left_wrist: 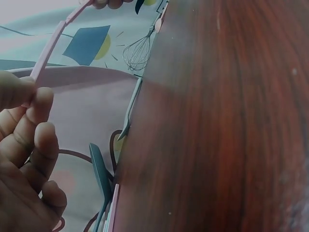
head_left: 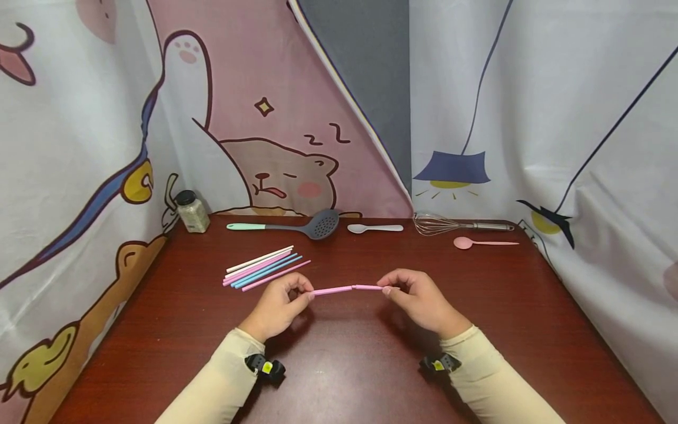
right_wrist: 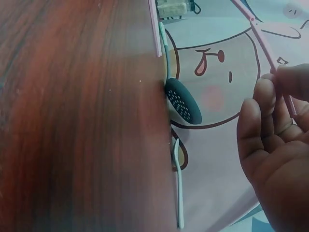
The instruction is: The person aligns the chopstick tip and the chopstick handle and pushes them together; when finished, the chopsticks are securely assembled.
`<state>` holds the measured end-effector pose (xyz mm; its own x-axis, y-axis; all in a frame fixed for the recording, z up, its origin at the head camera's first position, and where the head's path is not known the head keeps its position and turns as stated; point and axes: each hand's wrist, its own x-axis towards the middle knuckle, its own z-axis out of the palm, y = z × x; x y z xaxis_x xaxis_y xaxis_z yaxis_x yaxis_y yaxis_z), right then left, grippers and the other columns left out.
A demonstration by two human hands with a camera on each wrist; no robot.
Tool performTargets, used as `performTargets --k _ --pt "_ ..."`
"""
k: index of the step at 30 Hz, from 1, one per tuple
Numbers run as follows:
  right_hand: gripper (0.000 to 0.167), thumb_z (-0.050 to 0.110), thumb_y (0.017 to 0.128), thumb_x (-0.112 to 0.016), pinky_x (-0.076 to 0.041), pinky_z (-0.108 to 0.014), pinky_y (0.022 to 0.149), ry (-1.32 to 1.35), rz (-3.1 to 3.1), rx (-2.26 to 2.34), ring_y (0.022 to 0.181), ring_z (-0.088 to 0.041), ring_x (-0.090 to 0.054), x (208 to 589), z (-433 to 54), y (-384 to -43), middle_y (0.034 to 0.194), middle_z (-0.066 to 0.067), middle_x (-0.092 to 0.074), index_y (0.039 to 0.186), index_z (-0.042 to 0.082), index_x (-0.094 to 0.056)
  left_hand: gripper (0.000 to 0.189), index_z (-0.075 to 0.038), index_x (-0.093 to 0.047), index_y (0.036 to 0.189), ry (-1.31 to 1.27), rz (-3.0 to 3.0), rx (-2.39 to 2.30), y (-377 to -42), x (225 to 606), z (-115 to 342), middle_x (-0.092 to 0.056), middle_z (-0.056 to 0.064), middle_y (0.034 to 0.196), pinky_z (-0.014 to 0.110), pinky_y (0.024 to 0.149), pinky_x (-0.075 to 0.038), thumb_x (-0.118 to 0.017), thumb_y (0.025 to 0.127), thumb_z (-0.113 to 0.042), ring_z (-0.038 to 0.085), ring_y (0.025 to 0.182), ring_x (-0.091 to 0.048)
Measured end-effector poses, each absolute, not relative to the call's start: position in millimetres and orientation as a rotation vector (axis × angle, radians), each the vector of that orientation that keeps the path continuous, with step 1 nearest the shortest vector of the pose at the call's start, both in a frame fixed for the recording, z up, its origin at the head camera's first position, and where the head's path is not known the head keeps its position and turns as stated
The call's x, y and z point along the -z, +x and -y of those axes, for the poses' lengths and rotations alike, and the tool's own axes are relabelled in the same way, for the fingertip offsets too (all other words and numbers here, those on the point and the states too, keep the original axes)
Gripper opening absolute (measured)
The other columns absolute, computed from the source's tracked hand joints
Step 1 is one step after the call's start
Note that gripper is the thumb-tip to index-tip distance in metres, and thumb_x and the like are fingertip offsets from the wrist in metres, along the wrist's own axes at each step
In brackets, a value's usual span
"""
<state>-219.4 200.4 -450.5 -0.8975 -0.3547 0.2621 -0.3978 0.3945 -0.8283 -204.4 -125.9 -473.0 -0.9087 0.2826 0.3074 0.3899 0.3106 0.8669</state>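
Note:
A thin pink straw stretches between the two hands above the table, with a break or crease near its middle; whether the two lengths are still joined I cannot tell. The left hand pinches one end between thumb and index finger. At the other end, the right hand does the same, and the right wrist view shows a short tip of the straw sticking out past the thumb. Just beyond the left hand lies a loose row of straws in white, pink and blue.
Along the back of the dark red table lie a skimmer, a white spoon, a whisk and a pink spoon. A black-lidded jar stands at the back left. Printed curtains enclose the table.

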Motion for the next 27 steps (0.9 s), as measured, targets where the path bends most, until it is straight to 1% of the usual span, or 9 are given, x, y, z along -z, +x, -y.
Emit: performTargets --k 6,11,14,17,21,24,27 --pt "0.012 0.000 0.096 -0.072 -0.045 -0.024 0.060 0.725 2.558 -1.566 0.070 -0.008 -0.055 448.9 -199.6 -217.0 0.088 -0.018 -0.072 0.100 0.010 -0.078 0.006 -0.008 -0.068 0.096 -0.594 2.454 1.686 -204.0 472.3 124.9 -0.065 0.001 0.085 0.025 0.065 -0.048 -0.073 0.097 -0.005 0.010 0.072 -0.055" --pt "0.012 0.000 0.095 -0.072 -0.045 -0.024 0.060 0.745 2.533 -1.573 0.071 -0.007 -0.056 447.8 -199.1 -215.4 0.087 -0.019 -0.071 0.100 0.009 -0.078 0.006 -0.007 -0.068 0.095 -0.554 2.436 1.717 -203.3 472.4 123.4 -0.066 0.003 0.085 0.025 0.066 -0.048 -0.073 0.097 -0.004 0.011 0.073 -0.056" --pt "0.010 -0.001 0.095 -0.072 -0.046 -0.023 0.060 0.754 2.524 -1.573 0.071 -0.007 -0.056 446.6 -198.4 -214.6 0.087 -0.019 -0.071 0.100 0.006 -0.078 0.006 -0.007 -0.068 0.095 -0.536 2.424 1.721 -202.7 472.1 122.9 -0.066 0.002 0.084 0.025 0.065 -0.047 -0.073 0.097 -0.005 0.011 0.072 -0.055" --pt "0.009 -0.001 0.095 -0.072 -0.046 -0.024 0.060 0.754 2.522 -1.573 0.071 -0.008 -0.056 445.5 -197.3 -213.8 0.086 -0.012 -0.072 0.101 0.003 -0.078 0.006 -0.007 -0.068 0.094 -0.532 2.410 1.719 -202.4 471.4 122.6 -0.065 0.002 0.084 0.025 0.064 -0.047 -0.073 0.097 -0.005 0.010 0.071 -0.055" --pt "0.010 -0.001 0.095 -0.073 -0.047 -0.024 0.061 0.750 2.532 -1.568 0.072 -0.008 -0.058 443.8 -196.6 -212.6 0.086 -0.010 -0.073 0.100 0.005 -0.078 0.007 -0.006 -0.068 0.094 -0.541 2.389 1.731 -201.7 470.8 122.4 -0.065 0.003 0.083 0.025 0.064 -0.047 -0.074 0.096 -0.004 0.009 0.071 -0.054" --pt "0.012 -0.001 0.095 -0.073 -0.048 -0.024 0.063 0.753 2.546 -1.556 0.074 -0.009 -0.059 442.8 -196.3 -212.0 0.088 -0.014 -0.073 0.100 0.009 -0.079 0.007 -0.007 -0.068 0.093 -0.555 2.383 1.728 -202.0 472.1 122.6 -0.064 0.002 0.083 0.024 0.064 -0.047 -0.074 0.095 -0.003 0.009 0.071 -0.054" --pt "0.013 0.000 0.095 -0.073 -0.049 -0.024 0.064 0.763 2.557 -1.546 0.075 -0.008 -0.060 443.2 -195.7 -211.8 0.089 -0.011 -0.074 0.099 0.010 -0.079 0.009 -0.008 -0.069 0.092 -0.589 2.383 1.710 -202.1 473.1 122.6 -0.064 0.000 0.082 0.023 0.065 -0.047 -0.075 0.094 -0.002 0.009 0.072 -0.054"
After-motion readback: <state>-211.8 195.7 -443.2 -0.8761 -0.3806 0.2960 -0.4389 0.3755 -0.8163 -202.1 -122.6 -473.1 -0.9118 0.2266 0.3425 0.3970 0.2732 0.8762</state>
